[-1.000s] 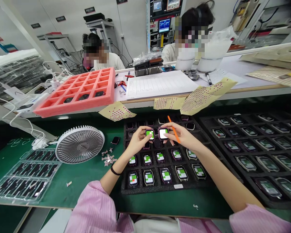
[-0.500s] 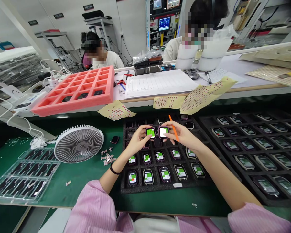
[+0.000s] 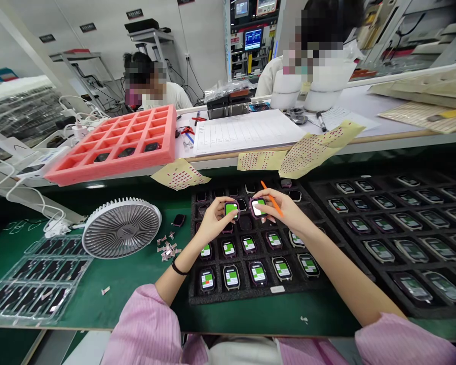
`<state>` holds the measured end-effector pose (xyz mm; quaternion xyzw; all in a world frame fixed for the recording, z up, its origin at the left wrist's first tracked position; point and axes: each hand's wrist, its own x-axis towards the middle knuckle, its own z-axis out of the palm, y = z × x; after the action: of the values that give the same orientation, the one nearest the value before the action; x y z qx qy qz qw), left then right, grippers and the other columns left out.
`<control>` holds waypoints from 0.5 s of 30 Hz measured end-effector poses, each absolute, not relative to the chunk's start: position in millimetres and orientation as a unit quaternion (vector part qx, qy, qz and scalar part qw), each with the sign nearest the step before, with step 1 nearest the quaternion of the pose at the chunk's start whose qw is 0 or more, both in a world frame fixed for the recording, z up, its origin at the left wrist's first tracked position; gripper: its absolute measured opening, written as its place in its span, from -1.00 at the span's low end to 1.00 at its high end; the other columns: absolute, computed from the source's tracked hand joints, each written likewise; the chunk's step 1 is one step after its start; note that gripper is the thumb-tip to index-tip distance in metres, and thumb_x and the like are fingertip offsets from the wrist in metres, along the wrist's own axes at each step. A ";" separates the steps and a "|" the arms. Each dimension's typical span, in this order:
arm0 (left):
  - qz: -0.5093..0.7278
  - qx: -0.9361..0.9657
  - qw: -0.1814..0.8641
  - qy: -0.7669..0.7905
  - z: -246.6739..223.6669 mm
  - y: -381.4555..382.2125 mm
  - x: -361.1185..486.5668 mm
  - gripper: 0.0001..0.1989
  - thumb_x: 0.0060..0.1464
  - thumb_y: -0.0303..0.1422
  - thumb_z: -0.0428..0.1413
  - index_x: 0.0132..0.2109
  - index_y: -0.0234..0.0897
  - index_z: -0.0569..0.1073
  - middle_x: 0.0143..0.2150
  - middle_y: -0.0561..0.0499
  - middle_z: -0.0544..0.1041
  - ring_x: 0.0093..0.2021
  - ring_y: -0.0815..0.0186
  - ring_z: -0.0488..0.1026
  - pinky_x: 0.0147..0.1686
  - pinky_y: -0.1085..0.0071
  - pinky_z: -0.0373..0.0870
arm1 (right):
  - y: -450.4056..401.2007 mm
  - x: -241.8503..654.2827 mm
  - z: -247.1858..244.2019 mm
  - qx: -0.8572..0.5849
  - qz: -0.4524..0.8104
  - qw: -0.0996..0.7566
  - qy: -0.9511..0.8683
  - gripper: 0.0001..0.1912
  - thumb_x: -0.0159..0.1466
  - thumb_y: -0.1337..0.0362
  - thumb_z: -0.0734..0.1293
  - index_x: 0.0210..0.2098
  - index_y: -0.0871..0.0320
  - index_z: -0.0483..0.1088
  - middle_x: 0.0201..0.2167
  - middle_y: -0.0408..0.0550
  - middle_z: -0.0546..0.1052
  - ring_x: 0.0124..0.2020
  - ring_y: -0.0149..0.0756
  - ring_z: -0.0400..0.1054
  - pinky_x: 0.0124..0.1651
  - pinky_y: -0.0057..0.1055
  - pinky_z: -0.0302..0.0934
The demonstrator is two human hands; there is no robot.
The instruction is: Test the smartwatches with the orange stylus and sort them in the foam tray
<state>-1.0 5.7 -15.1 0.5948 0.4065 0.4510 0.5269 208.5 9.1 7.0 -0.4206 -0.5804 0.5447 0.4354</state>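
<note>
My left hand (image 3: 216, 219) is closed around a smartwatch body (image 3: 231, 207) with a purple rim and a lit green screen, the thumb on its glass. In my right hand (image 3: 280, 207) is a second smartwatch body (image 3: 258, 205), its screen white and green, with the thumb over it. An orange pen-like stick (image 3: 271, 198) rests between the fingers of that same hand. Both watches are held above a black foam tray (image 3: 247, 299), apart from each other. Rows of watch bodies with lit screens, such as a watch (image 3: 257, 272), lie in the tray's pockets.
Right of it lies a second black tray (image 3: 368, 274) of watches. To the left are a white fan (image 3: 123, 228), loose small pieces (image 3: 169, 251) and clear plastic trays (image 3: 38, 279). A shelf ahead carries a pink foam tray (image 3: 112, 170) and paper sheets (image 3: 247, 134). Two people sit beyond.
The two watches have moved slightly apart. The right watch's screen has gone from mostly white to white and green. The camera view has shifted a little.
</note>
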 end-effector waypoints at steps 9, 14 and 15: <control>0.445 0.571 0.535 0.435 -14.5 5.7 1.4 -0.60 -0.03 -0.07 0.22 -0.23 -0.29 0.36 -0.41 0.09 0.42 -0.51 0.47 0.34 -0.59 0.55 0.37 | 2.7 200.5 10.1 -0.437 0.556 0.451 -0.545 -0.61 -0.02 0.01 0.51 -0.37 0.12 0.40 -0.54 -0.24 0.32 -0.64 -0.53 0.11 -0.66 -0.51 0.14; 0.428 0.604 0.525 0.420 -14.1 4.7 -0.5 -0.63 -0.03 -0.21 0.25 -0.15 -0.29 0.35 -0.24 -0.01 0.48 -0.38 0.42 0.42 -0.41 0.49 0.44 | 4.4 200.4 11.3 -0.417 0.561 0.423 -0.576 -0.59 -0.04 0.09 0.53 -0.31 0.11 0.35 -0.45 -0.20 0.40 -0.58 -0.48 0.22 -0.56 -0.45 0.24; 0.423 0.613 0.521 0.417 -14.1 4.6 -1.1 -0.63 -0.03 -0.24 0.26 -0.12 -0.28 0.35 -0.20 -0.02 0.49 -0.35 0.41 0.43 -0.38 0.48 0.44 | 5.0 201.1 10.5 -0.411 0.563 0.419 -0.582 -0.59 -0.05 0.11 0.53 -0.30 0.10 0.35 -0.43 -0.20 0.40 -0.55 -0.46 0.25 -0.53 -0.44 0.26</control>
<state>-1.1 4.6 -14.1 0.6132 0.4169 0.4228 0.5209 201.1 5.0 10.5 -0.4108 -0.5817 0.5633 0.4191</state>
